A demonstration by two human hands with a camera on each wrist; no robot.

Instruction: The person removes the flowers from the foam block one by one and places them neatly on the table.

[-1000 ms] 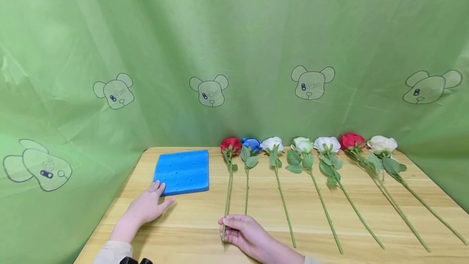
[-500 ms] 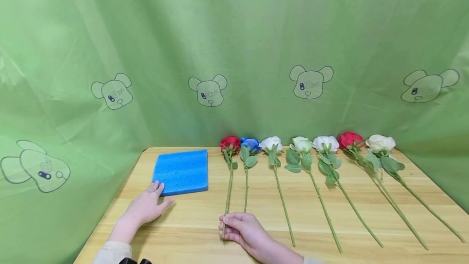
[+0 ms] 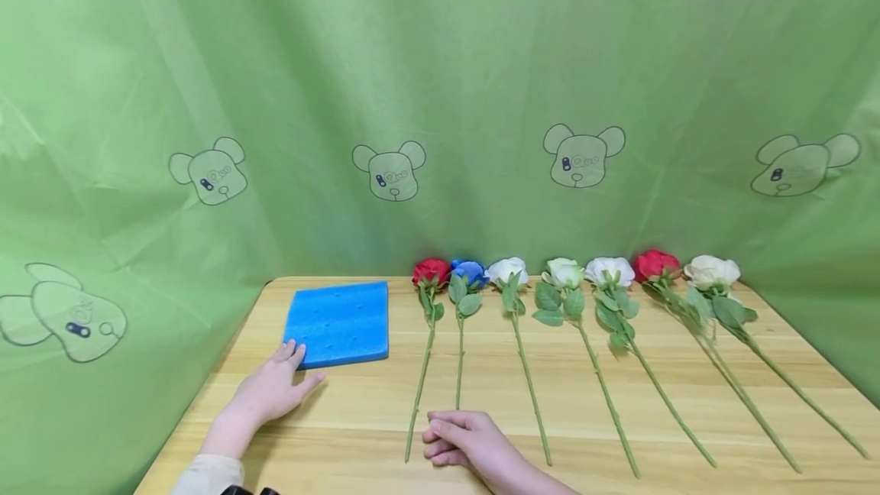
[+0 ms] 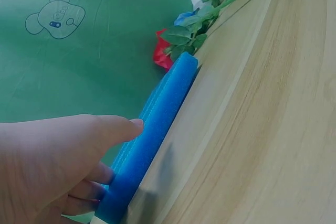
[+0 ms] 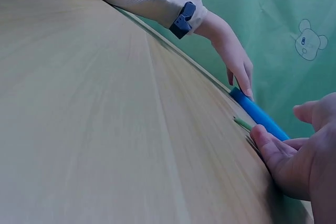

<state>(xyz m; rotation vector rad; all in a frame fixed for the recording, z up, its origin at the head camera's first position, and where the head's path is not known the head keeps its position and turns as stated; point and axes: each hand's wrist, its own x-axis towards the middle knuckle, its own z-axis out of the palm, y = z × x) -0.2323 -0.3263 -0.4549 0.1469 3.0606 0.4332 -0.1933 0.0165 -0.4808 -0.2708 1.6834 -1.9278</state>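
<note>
My left hand (image 3: 270, 389) rests its straight fingertips on the near left corner of a blue foam pad (image 3: 341, 323), thumb spread to the side. In the left wrist view the foam pad (image 4: 152, 135) shows edge-on under the fingers. My right hand (image 3: 477, 445) hovers by the lower stem of the leftmost red rose (image 3: 431, 272), its fingers loosely bent and holding nothing. That stem lies just left of the fingertips. A blue rose (image 3: 470, 273) lies beside it, the lower end of its stem hidden behind the right hand. A white rose (image 3: 507, 272) lies further right.
More long-stemmed roses lie in a row to the right: a pale green one (image 3: 565, 272), a white one (image 3: 609, 271), a red one (image 3: 656, 265) and a cream one (image 3: 712, 271). A green curtain (image 3: 481, 82) hangs behind the wooden table (image 3: 357, 403).
My right hand has let go of the red rose's stem and moved slightly right and nearer. The stem's lower end now lies further left. My left hand stays on the foam pad.
</note>
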